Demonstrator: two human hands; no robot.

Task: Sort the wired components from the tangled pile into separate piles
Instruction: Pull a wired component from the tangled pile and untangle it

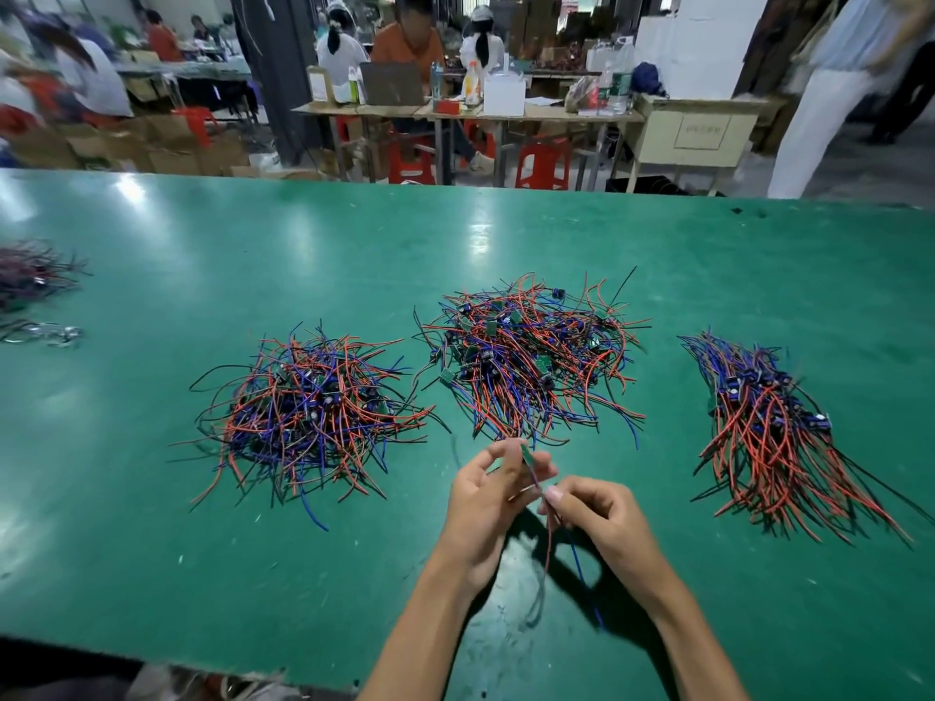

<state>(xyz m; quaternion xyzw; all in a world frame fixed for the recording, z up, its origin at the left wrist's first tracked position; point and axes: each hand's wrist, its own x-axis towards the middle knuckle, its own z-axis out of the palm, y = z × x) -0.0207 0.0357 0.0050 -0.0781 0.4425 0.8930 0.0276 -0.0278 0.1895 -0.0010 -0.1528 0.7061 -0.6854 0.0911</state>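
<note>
Both hands meet just above the green desk [202,523]: the left hand [485,503] pinches the small green board of one wired component [529,460] between thumb and fingertips, while the right hand [592,513] pinches its red and blue leads, which trail down toward the near edge. Just beyond the hands lies the tangled pile [531,356] of red, blue and black wires with green boards; a looser pile [308,412] sits to its left, and a combed, roughly aligned pile [774,427] lies well apart on the right. Workers sit at tables in the background.
</note>
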